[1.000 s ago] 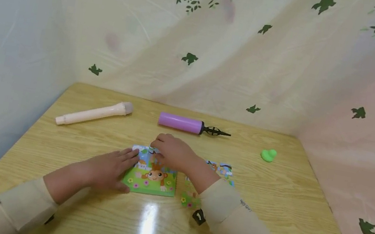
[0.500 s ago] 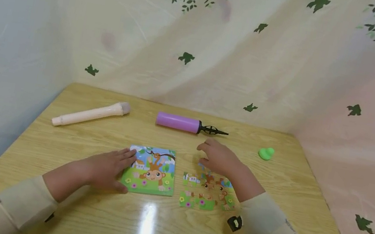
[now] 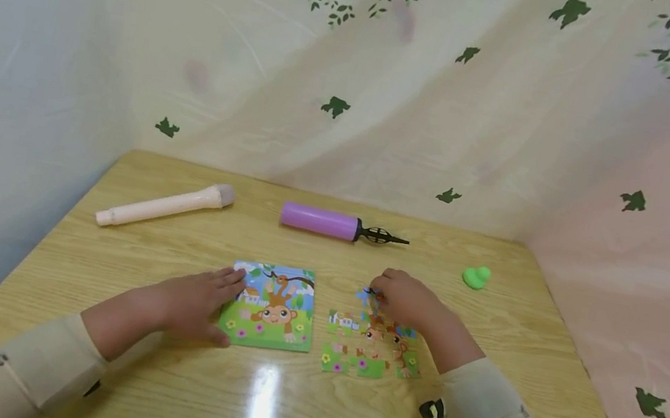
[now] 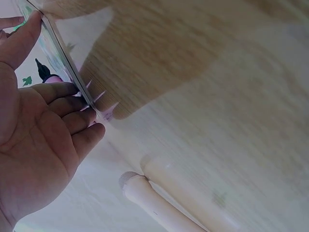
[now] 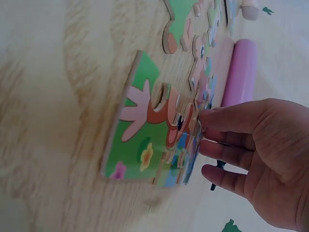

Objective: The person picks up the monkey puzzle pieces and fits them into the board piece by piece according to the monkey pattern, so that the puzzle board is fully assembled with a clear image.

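Note:
In the head view a square picture board (image 3: 266, 331) shows a cartoon monkey hanging from a branch over grass and flowers. My left hand (image 3: 196, 300) rests along its left side with straight fingers; in the left wrist view the fingertips meet the board's edge. Right of the board lie several jigsaw puzzle pieces (image 3: 369, 368) with parts of the same picture, arranged in loose rows. My right hand (image 3: 409, 300) is at the top row, thumb and fingertips pinching a blue puzzle piece (image 3: 368, 296) that the fingers partly hide.
A pale pink microphone (image 3: 163, 206) lies at the back left. Behind the board is a purple balloon pump (image 3: 319, 221) with its black nozzle pointing right. A small green toy duck (image 3: 476, 277) sits at the back right. Patterned cloth walls (image 3: 227, 93) enclose the wooden table (image 3: 155, 387).
My right hand has moved from the top of the picture board rightward to the puzzle pieces, then down onto the top row. My left hand has stayed on the board's left side.

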{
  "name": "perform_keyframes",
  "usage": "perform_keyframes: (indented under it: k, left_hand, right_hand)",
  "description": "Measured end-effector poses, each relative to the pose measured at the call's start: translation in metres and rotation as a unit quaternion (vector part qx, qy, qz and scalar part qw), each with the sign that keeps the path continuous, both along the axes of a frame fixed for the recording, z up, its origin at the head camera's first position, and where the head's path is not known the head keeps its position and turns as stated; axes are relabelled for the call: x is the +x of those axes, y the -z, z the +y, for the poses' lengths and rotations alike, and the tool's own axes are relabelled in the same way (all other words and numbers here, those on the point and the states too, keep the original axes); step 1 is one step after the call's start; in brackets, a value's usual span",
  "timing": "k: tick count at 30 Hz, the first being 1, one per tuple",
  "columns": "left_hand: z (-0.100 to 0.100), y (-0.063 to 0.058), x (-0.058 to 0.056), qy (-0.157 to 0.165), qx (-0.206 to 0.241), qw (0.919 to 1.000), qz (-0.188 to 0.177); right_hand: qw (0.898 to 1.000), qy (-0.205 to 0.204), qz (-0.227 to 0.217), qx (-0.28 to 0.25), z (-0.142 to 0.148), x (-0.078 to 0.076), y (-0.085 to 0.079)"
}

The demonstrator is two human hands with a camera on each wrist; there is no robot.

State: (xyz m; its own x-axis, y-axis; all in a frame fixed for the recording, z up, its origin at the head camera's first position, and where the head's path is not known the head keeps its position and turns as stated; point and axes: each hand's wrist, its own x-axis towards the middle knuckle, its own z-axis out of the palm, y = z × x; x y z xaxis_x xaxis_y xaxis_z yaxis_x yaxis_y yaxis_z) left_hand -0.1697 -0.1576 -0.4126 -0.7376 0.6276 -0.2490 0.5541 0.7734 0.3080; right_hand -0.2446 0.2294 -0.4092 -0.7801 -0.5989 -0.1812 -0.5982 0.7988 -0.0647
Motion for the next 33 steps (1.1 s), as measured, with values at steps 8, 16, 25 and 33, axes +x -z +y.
perform_keyframes:
  k: [8,16,25,33]
  left_hand:
    - [0.000,0.001,0.000,0.000,0.003,1.0000,-0.004]
    - [0.000,0.004,-0.001,-0.002,0.000,1.0000,-0.007]
    - [0.000,0.000,0.000,-0.004,0.003,1.0000,-0.008]
    - [-0.001,0.000,0.000,-0.004,0.003,1.0000,-0.004]
  right_hand:
    - [0.999,-0.018,0.026,-0.015,0.001,0.000,0.006]
    - [0.999,-0.026,0.023,-0.020,0.002,-0.002,0.005]
    - [0.997,-0.058,0.039,-0.035,-0.027,-0.008,-0.007]
    - [0.992,-0.108,0.052,-0.047,-0.073,-0.010,-0.010]
